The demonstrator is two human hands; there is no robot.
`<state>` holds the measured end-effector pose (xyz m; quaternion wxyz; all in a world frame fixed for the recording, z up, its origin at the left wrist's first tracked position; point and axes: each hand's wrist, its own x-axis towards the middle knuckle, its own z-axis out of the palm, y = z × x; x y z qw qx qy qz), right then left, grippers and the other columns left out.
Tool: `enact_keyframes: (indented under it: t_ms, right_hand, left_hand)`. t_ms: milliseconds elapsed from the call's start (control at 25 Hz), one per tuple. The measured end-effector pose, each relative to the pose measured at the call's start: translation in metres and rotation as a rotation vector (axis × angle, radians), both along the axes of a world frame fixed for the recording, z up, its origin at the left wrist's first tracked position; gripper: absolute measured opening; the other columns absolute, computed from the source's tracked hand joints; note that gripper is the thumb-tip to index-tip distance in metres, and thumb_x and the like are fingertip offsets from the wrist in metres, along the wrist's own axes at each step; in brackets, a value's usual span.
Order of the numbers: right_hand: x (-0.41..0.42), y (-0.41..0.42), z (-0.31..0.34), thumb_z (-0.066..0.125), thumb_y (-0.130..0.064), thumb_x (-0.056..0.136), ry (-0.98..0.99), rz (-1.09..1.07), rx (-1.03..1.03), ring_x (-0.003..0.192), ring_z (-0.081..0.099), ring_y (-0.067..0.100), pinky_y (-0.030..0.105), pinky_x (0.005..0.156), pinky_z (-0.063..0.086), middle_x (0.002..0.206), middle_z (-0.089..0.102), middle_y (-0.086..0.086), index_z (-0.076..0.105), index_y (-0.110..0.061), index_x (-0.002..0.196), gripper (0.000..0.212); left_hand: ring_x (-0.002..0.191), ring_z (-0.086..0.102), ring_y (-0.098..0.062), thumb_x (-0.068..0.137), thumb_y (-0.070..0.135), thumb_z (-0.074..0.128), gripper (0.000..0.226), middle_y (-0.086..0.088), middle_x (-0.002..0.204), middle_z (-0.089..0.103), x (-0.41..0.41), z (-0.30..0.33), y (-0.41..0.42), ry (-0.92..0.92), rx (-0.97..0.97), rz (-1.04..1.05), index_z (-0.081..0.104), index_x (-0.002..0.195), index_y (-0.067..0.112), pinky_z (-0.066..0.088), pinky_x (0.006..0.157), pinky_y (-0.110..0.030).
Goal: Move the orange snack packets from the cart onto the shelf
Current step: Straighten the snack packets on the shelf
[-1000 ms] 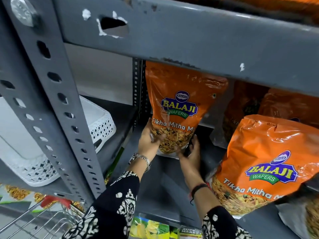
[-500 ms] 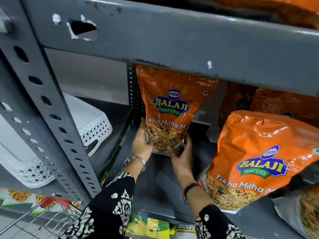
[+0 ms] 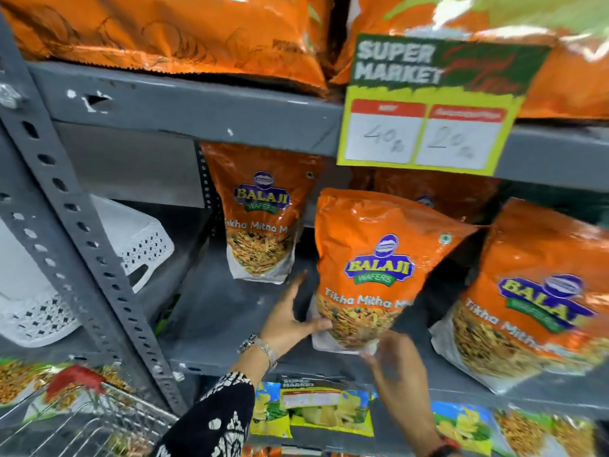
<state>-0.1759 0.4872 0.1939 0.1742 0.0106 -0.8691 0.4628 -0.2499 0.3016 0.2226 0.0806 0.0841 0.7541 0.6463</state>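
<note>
Hands moved to nearer packet [image 3: 379,268], left hand [image 3: 290,321] and right hand [image 3: 400,367] gripping its base

Printed on each orange snack packet [image 3: 379,268]: "BALAJI WAFERS" logo, "Tikha Mitha M…" beneath, cut off. On the green-and-yellow price card [image 3: 428,103] clipped to the shelf edge [image 3: 197,110]: "SUPER MARKET", handwritten "40" and "20" in 2 white boxes. Red headings there blurred, unreadable.

Orange snack packets [image 3: 379,268], grey shelf [image 3: 230,311]

Right hand [image 3: 395,367] motion-blurred
</note>
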Motion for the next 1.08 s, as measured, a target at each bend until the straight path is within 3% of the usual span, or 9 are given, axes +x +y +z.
enact_keyframes:
  t_ms: [80, 200, 280, 400, 560, 640, 760, 840, 1080]
  right_hand:
    - [-0.010, 0.028, 0.008, 0.076, -0.020, 0.068, -0.031, -0.131, -0.120, 0.096, 0.049, 0.014, 0.036, 0.084, 0.044, 0.104, 0.047, -0.004, 0.040, -0.030, 0.110, 0.056]
    - [-0.032, 0.042, 0.021, 0.075, -0.011, 0.070, -0.211, 0.091, -0.243, 0.115, 0.039, 0.012, 0.034, 0.097, 0.035, 0.122, 0.040, -0.013, 0.026, -0.030, 0.127, 0.077]
    - [-0.041, 0.034, 0.021, 0.070, -0.007, 0.074, -0.239, 0.203, -0.246, 0.112, 0.047, 0.012, 0.030, 0.094, 0.039, 0.114, 0.047, -0.022, 0.029, -0.040, 0.117, 0.068]
    - [-0.048, 0.012, 0.015, 0.070, -0.004, 0.073, -0.227, 0.189, -0.276, 0.105, 0.053, 0.011, 0.016, 0.083, 0.046, 0.107, 0.052, -0.022, 0.032, -0.038, 0.114, 0.065]
    - [-0.056, -0.036, 0.017, 0.075, -0.012, 0.070, -0.193, 0.242, -0.254, 0.098, 0.052, -0.015, -0.002, 0.067, 0.043, 0.108, 0.052, -0.023, 0.037, -0.040, 0.108, 0.062]
    - [-0.061, -0.063, 0.021, 0.076, -0.015, 0.069, -0.178, 0.268, -0.237, 0.096, 0.049, -0.021, 0.002, 0.072, 0.044, 0.107, 0.053, -0.020, 0.038, -0.042, 0.105, 0.059]
    - [-0.067, -0.100, 0.025, 0.077, -0.014, 0.067, -0.171, 0.278, -0.255, 0.097, 0.049, -0.008, 0.028, 0.086, 0.050, 0.107, 0.052, -0.012, 0.036, -0.039, 0.109, 0.063]
    - [-0.070, -0.115, 0.026, 0.077, -0.013, 0.067, -0.173, 0.287, -0.283, 0.101, 0.049, 0.001, 0.038, 0.091, 0.050, 0.112, 0.052, -0.005, 0.038, -0.032, 0.115, 0.064]
    - [-0.074, -0.115, 0.018, 0.077, -0.011, 0.067, -0.242, 0.273, -0.257, 0.114, 0.049, 0.017, 0.040, 0.091, 0.051, 0.121, 0.052, 0.001, 0.040, -0.021, 0.123, 0.068]
  left_hand:
    - [0.128, 0.032, -0.010, 0.065, 0.013, 0.077, 0.089, 0.009, 0.135, 0.035, 0.002, -0.001, 0.018, 0.012, -0.041, 0.001, 0.024, 0.136, 0.021, 0.031, 0.105, -0.031]
    - [0.120, 0.046, -0.019, 0.064, 0.012, 0.079, 0.079, -0.007, 0.131, 0.049, 0.003, -0.001, 0.031, 0.008, -0.094, 0.086, 0.034, 0.129, 0.017, 0.039, 0.100, -0.034]
    - [0.116, 0.046, -0.016, 0.065, 0.013, 0.078, 0.078, -0.004, 0.128, 0.051, 0.004, -0.001, 0.030, 0.021, -0.120, 0.089, 0.035, 0.129, 0.017, 0.038, 0.098, -0.032]
    - [0.116, 0.043, -0.012, 0.068, 0.012, 0.074, 0.079, 0.007, 0.120, 0.047, 0.003, 0.002, 0.010, 0.019, -0.111, 0.099, 0.029, 0.133, 0.020, 0.035, 0.099, -0.031]
    - [0.117, 0.040, -0.012, 0.072, 0.009, 0.070, 0.077, 0.007, 0.120, 0.043, 0.003, 0.006, -0.042, 0.006, -0.097, 0.149, 0.023, 0.132, 0.019, 0.033, 0.102, -0.033]
    - [0.118, 0.040, -0.013, 0.074, 0.010, 0.069, 0.073, 0.005, 0.122, 0.043, 0.003, 0.005, -0.068, 0.006, -0.097, 0.208, 0.025, 0.132, 0.018, 0.033, 0.103, -0.034]
    - [0.116, 0.039, -0.010, 0.077, 0.009, 0.066, 0.067, 0.008, 0.121, 0.043, 0.005, 0.004, -0.098, 0.007, -0.068, 0.276, 0.029, 0.132, 0.020, 0.031, 0.096, -0.027]
    - [0.114, 0.040, -0.008, 0.078, 0.007, 0.064, 0.067, 0.011, 0.120, 0.042, 0.005, 0.002, -0.110, 0.018, -0.024, 0.305, 0.028, 0.132, 0.021, 0.032, 0.094, -0.026]
    - [0.115, 0.037, -0.006, 0.076, 0.006, 0.066, 0.073, 0.012, 0.121, 0.040, 0.006, -0.010, -0.116, 0.021, 0.013, 0.365, 0.026, 0.133, 0.024, 0.029, 0.098, -0.029]
